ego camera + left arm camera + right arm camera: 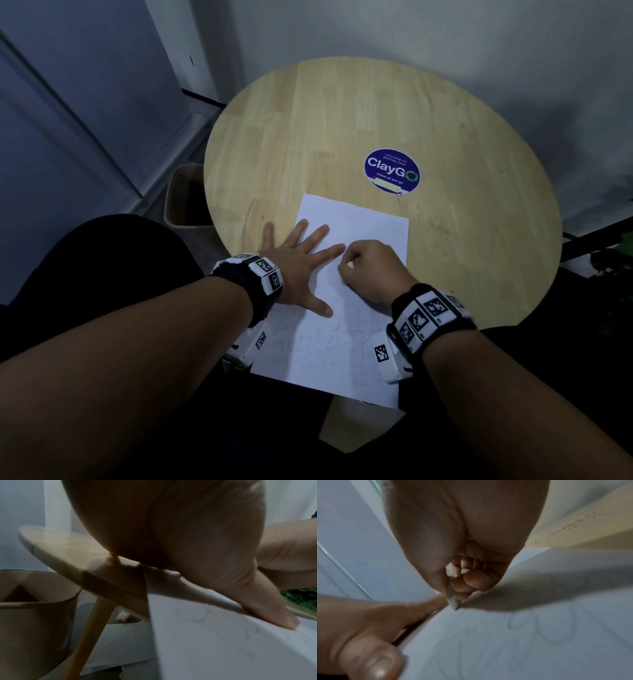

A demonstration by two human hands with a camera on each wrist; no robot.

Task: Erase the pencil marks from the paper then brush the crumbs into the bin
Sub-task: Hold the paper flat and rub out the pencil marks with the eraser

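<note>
Paper [356, 226] overhanging the worktop [342, 130] at 6 o'clock may crease: left hand [294, 263] spread flat, right hand [373, 270] pinching eraser [452, 599].

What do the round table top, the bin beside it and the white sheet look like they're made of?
The round pale table top looks like wood with a matte finish: jointed strips and grain show. The beige bin looks like smooth moulded plastic, judging by its rounded rim, though that is uncertain. The white sheet is thin matte paper carrying faint pencil lines.
</note>
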